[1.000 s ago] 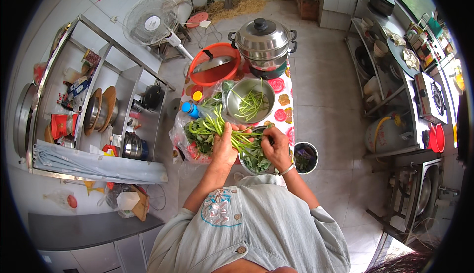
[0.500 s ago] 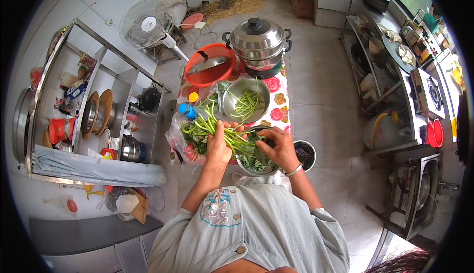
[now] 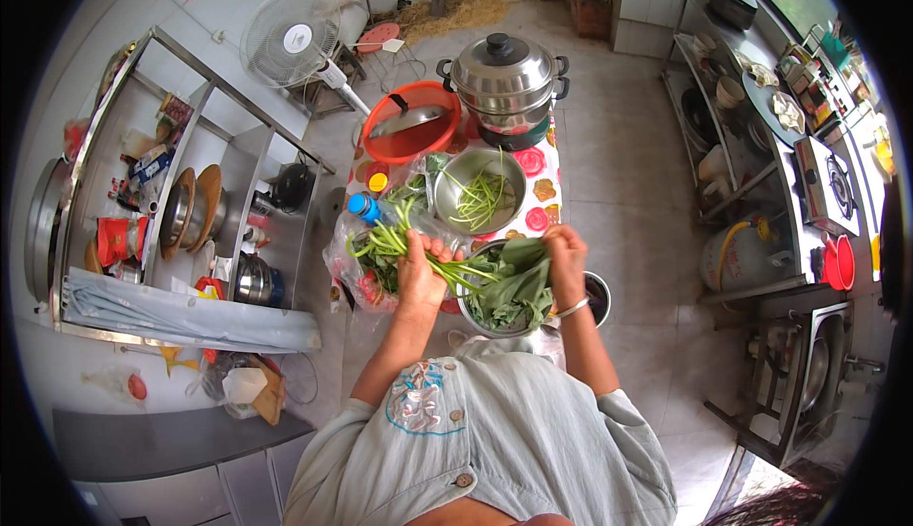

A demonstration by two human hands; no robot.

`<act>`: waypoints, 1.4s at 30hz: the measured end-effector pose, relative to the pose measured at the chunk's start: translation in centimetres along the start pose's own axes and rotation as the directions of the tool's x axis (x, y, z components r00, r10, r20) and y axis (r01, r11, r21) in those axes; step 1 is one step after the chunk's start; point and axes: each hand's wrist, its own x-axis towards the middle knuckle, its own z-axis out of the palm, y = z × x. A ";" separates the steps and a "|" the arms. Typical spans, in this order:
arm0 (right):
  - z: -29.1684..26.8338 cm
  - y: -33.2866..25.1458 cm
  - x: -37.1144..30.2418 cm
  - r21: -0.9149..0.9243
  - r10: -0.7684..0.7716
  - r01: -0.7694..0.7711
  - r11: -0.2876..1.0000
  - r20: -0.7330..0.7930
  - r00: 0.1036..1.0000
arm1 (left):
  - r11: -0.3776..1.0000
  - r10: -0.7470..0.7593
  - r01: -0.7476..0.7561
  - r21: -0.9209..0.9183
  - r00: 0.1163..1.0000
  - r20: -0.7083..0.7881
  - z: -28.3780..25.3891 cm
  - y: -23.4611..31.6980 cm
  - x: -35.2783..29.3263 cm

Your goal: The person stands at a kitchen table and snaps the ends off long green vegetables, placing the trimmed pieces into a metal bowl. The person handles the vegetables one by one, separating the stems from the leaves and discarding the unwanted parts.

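My left hand (image 3: pixel 421 271) is closed around a bunch of leafy green stems (image 3: pixel 385 238), whose stalk ends stick out to the upper left. My right hand (image 3: pixel 568 262) pinches large dark green leaves (image 3: pixel 521 274) that stretch from the bunch. Both hands are over a metal bowl (image 3: pixel 475 324) with more leaves in it. Just beyond, a wide steel basin (image 3: pixel 518 176) holds several bare green stems (image 3: pixel 481 201). Beside my left hand, more leafy greens (image 3: pixel 380 274) lie in a clear plastic bag (image 3: pixel 342 262).
A blue-capped bottle (image 3: pixel 362 206) and a yellow cap (image 3: pixel 378 183) stand left of the basin. Farther back are an orange tub (image 3: pixel 388 153) with a metal lid in it and a steel steamer pot (image 3: pixel 502 74). A dark-filled container (image 3: pixel 597 300) sits right of my right wrist.
My right hand has moved right and slightly up, drawing large leaves out from the bunch. My left hand keeps its hold on the stems. The whole view has shifted slightly.
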 end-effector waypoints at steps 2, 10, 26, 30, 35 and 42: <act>-3.3 -1.7 1.1 0.142 0.011 0.003 0.990 -0.099 0.995 | 0.998 0.062 -0.062 -0.021 0.998 -0.016 -0.8 1.4 0.4; -7.3 -4.0 -2.3 0.076 0.076 -0.087 0.993 0.147 0.986 | 0.985 0.096 -0.094 -0.143 0.995 0.005 -0.7 3.4 1.3; 0.4 0.3 -4.4 -0.410 -0.112 0.323 0.853 0.462 0.880 | 0.964 0.124 -0.134 -0.230 0.991 -0.057 0.0 3.6 1.9; 1.4 1.9 -4.3 -0.452 -0.031 0.311 0.836 0.527 0.849 | 0.959 0.109 -0.124 -0.254 0.991 -0.075 0.2 3.2 2.2; 2.3 3.8 -4.2 -0.529 -0.175 0.413 0.741 0.441 0.880 | 0.952 0.080 -0.105 -0.289 0.992 -0.096 0.4 2.8 2.6; 1.2 4.5 -3.7 -0.627 -0.243 0.464 0.626 0.408 0.880 | 0.952 0.037 -0.073 -0.298 0.992 -0.124 -0.6 2.7 3.2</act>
